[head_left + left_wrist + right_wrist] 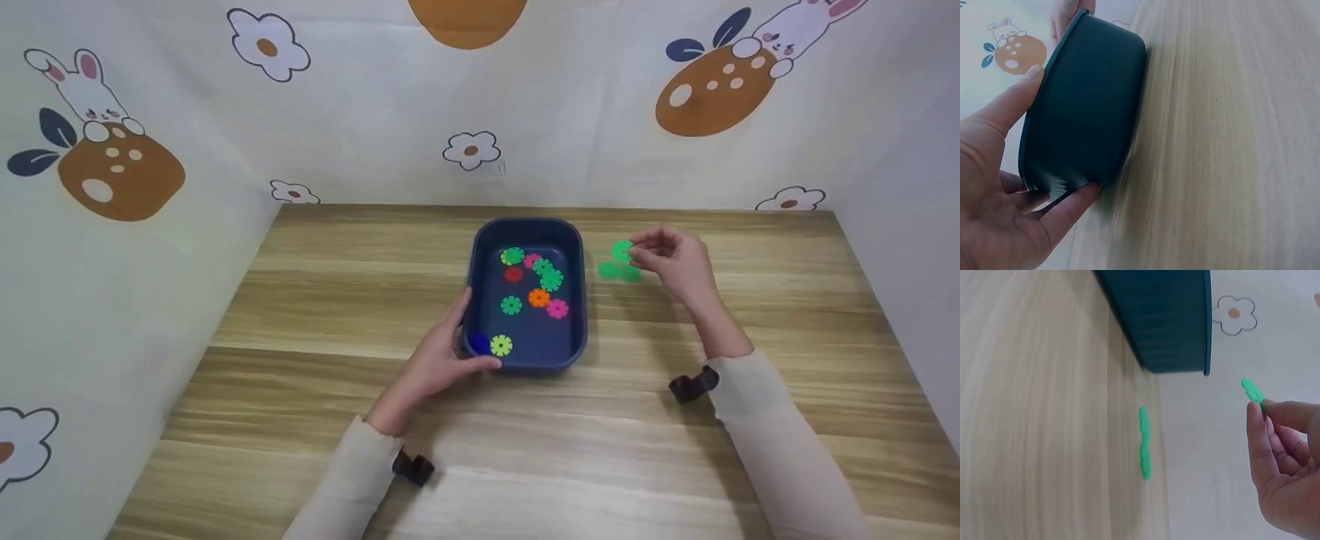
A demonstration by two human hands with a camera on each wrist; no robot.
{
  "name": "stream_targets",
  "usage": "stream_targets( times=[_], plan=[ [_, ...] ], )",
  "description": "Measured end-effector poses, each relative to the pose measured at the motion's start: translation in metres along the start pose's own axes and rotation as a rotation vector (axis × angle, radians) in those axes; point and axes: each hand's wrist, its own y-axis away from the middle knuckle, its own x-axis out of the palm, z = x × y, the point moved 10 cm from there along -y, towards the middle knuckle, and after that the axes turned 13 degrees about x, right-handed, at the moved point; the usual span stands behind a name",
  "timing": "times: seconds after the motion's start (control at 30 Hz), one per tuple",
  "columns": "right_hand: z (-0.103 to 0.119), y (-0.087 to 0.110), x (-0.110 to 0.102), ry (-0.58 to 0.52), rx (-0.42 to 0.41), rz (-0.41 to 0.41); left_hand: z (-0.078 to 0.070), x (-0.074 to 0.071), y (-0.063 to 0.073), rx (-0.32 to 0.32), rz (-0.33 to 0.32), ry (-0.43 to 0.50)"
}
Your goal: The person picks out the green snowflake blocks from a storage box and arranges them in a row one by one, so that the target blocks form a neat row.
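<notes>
A dark blue plastic tub (529,330) stands on the table, with several notched plastic discs in it: green (511,305), orange (538,298), pink (557,308), red and yellow. My left hand (431,364) holds the tub at its near left corner, thumb along the near rim and fingers against the left side. To the right of the tub, my right hand (679,262) pinches a green notched disc (622,250) between thumb and fingertips, above the table. Below that disc, green discs (608,271) lie on the wood in a row, seen edge-on in the right wrist view.
The wood-grain table (337,292) ends at a patterned cloth backdrop (375,120) with rabbits and flowers behind it and at the sides. A blue piece (479,343) sits in the tub's near left corner beside a yellow disc (501,345). Each sleeve carries a dark wrist mount.
</notes>
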Motion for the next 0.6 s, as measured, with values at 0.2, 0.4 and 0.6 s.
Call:
stream_targets(
  times=[0.2, 0.4, 0.6],
  plan=[
    [-0.015, -0.007, -0.018, 0.054, 0.032, -0.02, 0.0, -0.001, -0.004, 0.016, -0.007, 0.004],
    [-0.035, -0.011, -0.03, 0.191, 0.1, -0.047, -0.001, -0.001, -0.002, 0.011, -0.007, 0.012],
    [-0.06, -0.017, -0.034, 0.203, 0.208, -0.001, 0.001, 0.0, -0.001, 0.004, -0.004, 0.006]
  ],
)
